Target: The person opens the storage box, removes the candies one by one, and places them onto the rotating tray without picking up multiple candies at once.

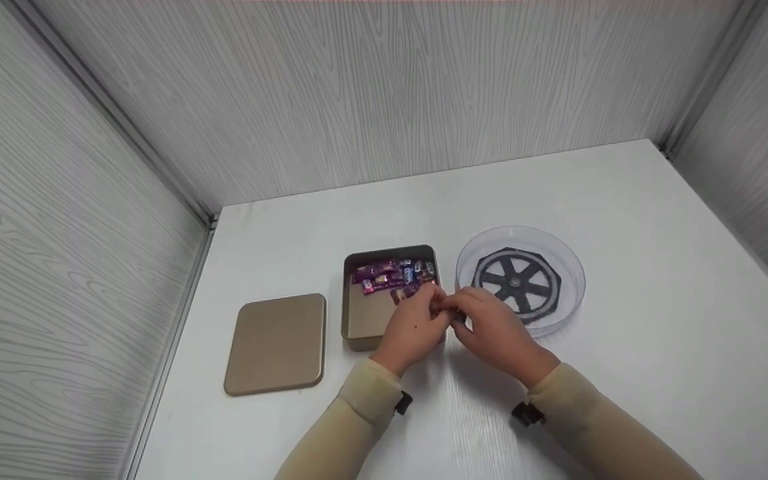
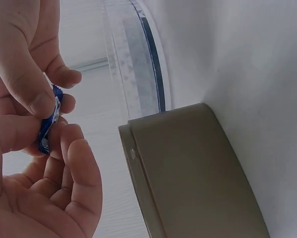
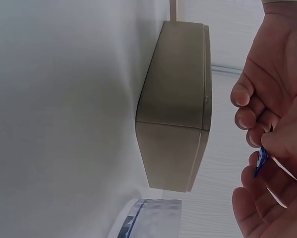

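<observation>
A small candy in a blue wrapper (image 2: 50,121) is held between both hands, over the gap between the square tin (image 1: 365,319) and the round clear dish (image 1: 576,293). My left hand (image 1: 416,328) pinches one end of it by the tin's near right corner. The thumb and fingers of my right hand (image 1: 499,332) grip the other end, in front of the dish. From the head, the fingers hide the candy. Inside the tin, several purple and blue wrapped candies (image 1: 381,279) lie toward the back and right.
Left of the tin, its gold-brown lid (image 1: 276,343) lies flat on the white table (image 1: 651,320). A dark spoked pattern (image 1: 526,290) shows at the dish's bottom. Wood-grain panels (image 1: 384,93) stand behind and at both sides.
</observation>
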{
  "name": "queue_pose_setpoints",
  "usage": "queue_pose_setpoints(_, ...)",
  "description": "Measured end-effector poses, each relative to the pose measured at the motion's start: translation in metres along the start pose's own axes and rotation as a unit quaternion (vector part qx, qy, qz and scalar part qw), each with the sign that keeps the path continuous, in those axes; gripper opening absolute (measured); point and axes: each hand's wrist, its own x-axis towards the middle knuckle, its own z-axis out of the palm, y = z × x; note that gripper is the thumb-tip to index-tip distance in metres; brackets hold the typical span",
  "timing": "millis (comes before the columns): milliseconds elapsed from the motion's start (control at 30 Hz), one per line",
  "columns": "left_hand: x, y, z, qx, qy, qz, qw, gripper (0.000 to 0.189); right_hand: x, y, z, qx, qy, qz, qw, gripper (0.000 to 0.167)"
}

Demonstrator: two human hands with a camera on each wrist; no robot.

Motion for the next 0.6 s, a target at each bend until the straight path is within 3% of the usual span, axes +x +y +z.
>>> queue_pose_setpoints(300,0.003,-0.006,0.003,0.044,-0.001,0.008,0.999,0.02,0.0,0.02,0.0,0.021,-0.034,0.059,0.9975,0.018)
queue_pose_setpoints(600,-0.002,-0.02,-0.003,0.043,0.001,-0.025,0.9988,0.021,-0.002,0.058,-0.019,0.006,-0.06,0.151,0.9866,0.021)
